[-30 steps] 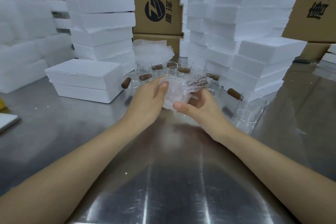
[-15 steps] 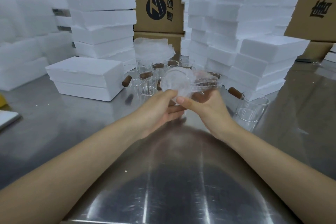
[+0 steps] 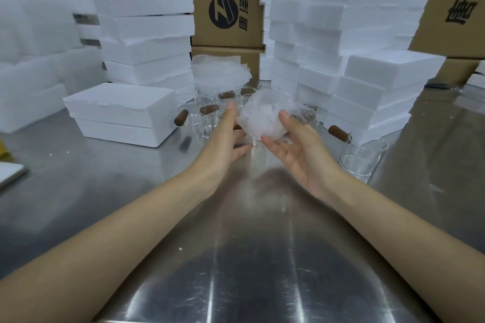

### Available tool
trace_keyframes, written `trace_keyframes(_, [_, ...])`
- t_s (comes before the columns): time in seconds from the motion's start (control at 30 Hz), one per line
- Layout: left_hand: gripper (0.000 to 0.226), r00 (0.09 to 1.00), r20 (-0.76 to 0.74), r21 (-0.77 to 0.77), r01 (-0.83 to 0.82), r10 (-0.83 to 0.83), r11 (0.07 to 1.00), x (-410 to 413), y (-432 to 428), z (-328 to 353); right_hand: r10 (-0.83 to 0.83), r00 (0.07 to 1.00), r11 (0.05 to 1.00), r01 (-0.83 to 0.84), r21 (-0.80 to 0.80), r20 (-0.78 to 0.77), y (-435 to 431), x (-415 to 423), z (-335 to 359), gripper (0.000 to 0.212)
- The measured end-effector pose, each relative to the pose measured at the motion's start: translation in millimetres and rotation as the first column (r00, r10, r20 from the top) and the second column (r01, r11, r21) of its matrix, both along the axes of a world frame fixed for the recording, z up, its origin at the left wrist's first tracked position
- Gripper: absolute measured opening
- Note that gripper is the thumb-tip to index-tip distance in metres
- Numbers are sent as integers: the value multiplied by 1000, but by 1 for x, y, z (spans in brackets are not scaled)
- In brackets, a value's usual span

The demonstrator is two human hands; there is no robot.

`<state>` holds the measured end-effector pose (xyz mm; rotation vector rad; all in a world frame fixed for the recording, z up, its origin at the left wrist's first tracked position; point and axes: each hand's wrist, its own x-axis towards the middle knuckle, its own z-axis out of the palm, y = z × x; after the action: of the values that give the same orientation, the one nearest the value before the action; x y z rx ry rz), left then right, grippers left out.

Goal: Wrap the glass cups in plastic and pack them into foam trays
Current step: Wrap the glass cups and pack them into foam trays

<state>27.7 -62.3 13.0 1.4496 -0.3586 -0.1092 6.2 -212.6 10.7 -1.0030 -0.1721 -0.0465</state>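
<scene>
A glass cup wrapped in crinkled clear plastic (image 3: 262,118) is held above the steel table (image 3: 236,257). My right hand (image 3: 296,147) grips it from below and the right, fingers and thumb curled round it. My left hand (image 3: 225,136) stands just left of it with fingers straight, apart from the wrap or barely touching. Several bare glass cups with brown wooden handles (image 3: 207,118) stand behind the hands. One more bare cup (image 3: 363,157) stands at the right. A pile of plastic sheets (image 3: 220,71) lies further back.
A closed white foam tray (image 3: 120,113) sits at the left, with taller foam stacks (image 3: 147,34) behind it and to the right (image 3: 367,60). Cardboard boxes (image 3: 228,8) line the back. A flat white object (image 3: 10,173) lies at the far left edge.
The wrapped cup was lifted and turned; my left hand has let go of it and opened beside it, while my right hand keeps hold.
</scene>
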Motion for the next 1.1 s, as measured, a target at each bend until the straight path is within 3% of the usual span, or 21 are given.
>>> trace_keyframes(0.07, [41,999,44,10,-29,29,1000,4,2,-1,23,999,1000,-22,9,-46,-2,2,-1,50])
trace_keyframes(0.13, [51,998,58,30,3,-5,1000,8,4,-5,52,996,998,-53,-22,-76,0,2,-2,52])
trace_keyframes(0.3, [111,995,94,197,3,-22,980,9,4,-13,151,983,978,-164,-130,-101,5,-1,-5,45])
trace_keyframes(0.37, [114,981,193,301,-68,9,951,9,6,-17,166,982,967,-181,-178,-93,3,-1,-4,38])
trace_keyframes(0.47, [107,948,316,353,-156,39,923,10,8,-20,192,980,941,-201,-270,-62,-1,-2,-2,53])
trace_keyframes(0.53, [106,945,309,285,-195,102,938,12,6,-22,95,995,912,-101,-398,-36,-2,-2,4,59])
trace_keyframes(0.57, [102,947,292,246,-212,136,946,14,5,-21,-23,1000,873,25,-487,11,-4,-1,8,55])
trace_keyframes(0.6, [98,946,278,213,-230,167,950,14,4,-20,-164,979,792,204,-575,121,-7,0,11,47])
trace_keyframes(0.63, [94,945,263,188,-247,193,951,15,4,-19,-303,905,643,426,-636,299,-14,2,14,41])
trace_keyframes(0.7, [89,947,234,161,-260,219,952,17,4,-21,-402,576,183,812,-554,712,-36,4,24,34])
trace_keyframes(0.77, [84,948,227,169,-264,223,950,17,4,-24,-339,271,-215,910,-355,901,-64,7,36,21])
trace_keyframes(0.8, [84,948,232,179,-264,220,948,16,2,-25,-329,220,-335,882,-331,918,-80,10,40,26])
trace_keyframes(0.87, [85,947,243,202,-259,208,944,14,0,-25,-367,295,-454,771,-447,882,-110,15,46,43])
trace_keyframes(0.97, [87,958,233,237,-221,166,946,13,-4,-28,-421,466,-447,640,-625,778,-134,21,42,55])
trace_keyframes(1.03, [88,963,224,255,-206,149,945,13,-4,-29,-404,468,-406,679,-612,786,-136,24,38,51])
trace_keyframes(1.1, [89,965,219,255,-199,143,946,13,-4,-29,-435,413,-343,746,-571,800,-133,23,39,42])
